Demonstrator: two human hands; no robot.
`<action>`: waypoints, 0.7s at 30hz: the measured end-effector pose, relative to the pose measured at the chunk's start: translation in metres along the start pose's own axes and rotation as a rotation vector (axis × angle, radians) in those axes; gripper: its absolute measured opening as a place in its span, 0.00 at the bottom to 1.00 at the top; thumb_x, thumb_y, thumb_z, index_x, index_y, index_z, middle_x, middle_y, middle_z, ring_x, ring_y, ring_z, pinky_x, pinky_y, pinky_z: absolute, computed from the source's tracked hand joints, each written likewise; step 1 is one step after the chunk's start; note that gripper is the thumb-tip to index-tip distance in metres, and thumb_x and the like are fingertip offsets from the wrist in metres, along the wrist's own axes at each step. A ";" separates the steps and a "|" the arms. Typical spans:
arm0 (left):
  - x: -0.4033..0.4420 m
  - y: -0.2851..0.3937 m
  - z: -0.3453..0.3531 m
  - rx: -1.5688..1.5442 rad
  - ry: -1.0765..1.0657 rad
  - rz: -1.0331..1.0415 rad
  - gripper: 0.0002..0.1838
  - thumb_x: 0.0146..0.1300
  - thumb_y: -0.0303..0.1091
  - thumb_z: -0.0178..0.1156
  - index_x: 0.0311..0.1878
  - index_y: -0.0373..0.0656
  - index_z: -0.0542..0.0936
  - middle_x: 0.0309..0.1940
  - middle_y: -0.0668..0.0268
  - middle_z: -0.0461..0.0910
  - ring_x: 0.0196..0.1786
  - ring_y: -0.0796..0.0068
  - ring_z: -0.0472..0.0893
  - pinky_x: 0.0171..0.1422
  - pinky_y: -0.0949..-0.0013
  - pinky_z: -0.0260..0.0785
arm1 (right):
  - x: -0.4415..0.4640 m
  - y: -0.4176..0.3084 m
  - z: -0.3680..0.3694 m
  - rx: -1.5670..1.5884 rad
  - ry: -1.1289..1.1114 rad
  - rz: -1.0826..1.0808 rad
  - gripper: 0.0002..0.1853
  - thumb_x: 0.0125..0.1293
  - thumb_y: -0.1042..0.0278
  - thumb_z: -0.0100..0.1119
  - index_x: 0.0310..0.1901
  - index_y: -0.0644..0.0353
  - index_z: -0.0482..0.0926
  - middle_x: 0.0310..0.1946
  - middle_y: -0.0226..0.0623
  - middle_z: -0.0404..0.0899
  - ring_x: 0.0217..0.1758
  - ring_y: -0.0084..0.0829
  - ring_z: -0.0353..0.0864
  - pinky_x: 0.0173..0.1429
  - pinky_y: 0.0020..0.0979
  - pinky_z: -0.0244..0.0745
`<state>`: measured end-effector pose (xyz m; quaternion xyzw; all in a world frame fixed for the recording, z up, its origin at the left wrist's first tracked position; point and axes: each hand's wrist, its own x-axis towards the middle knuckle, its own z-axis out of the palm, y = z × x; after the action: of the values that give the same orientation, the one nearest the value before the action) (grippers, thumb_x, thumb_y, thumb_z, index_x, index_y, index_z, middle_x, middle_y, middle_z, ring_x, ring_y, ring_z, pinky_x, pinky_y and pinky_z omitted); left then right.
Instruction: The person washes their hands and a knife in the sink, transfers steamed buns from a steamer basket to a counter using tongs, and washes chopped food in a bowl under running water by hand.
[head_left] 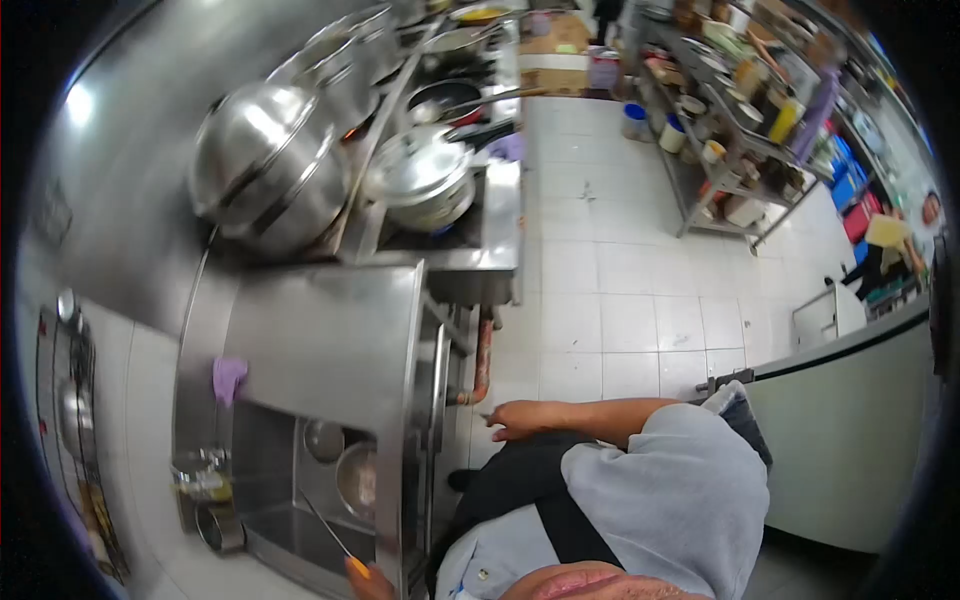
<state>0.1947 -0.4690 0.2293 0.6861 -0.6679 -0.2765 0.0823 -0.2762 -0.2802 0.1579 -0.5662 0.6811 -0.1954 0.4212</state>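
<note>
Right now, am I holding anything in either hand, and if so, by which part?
Your left hand holds a long, thin metal tool by its orange handle. Whether your right hand holds anything cannot be told.

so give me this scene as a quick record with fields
left hand: grips an orange-handled tool, its thin shaft over the sink
right hand: beyond the sink's edge; grip unclear
in sink: two round metal vessels
stove: lidded pot, among other cookware
floor: pale tiles
another person: far right
</note>
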 end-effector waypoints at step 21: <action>-0.103 0.514 0.241 -0.184 -0.456 1.160 0.25 0.53 0.25 0.57 0.57 0.33 0.69 0.51 0.52 0.73 0.52 0.62 0.73 0.59 0.68 0.63 | -0.268 0.277 -0.153 0.216 0.859 0.415 0.26 0.58 0.46 0.54 0.32 0.68 0.80 0.35 0.54 0.79 0.41 0.50 0.78 0.48 0.42 0.72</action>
<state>-0.3667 -0.3563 0.3040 0.1261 -0.9055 -0.3826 0.1334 -0.5644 0.0168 0.1335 -0.2396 0.8677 -0.3926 0.1883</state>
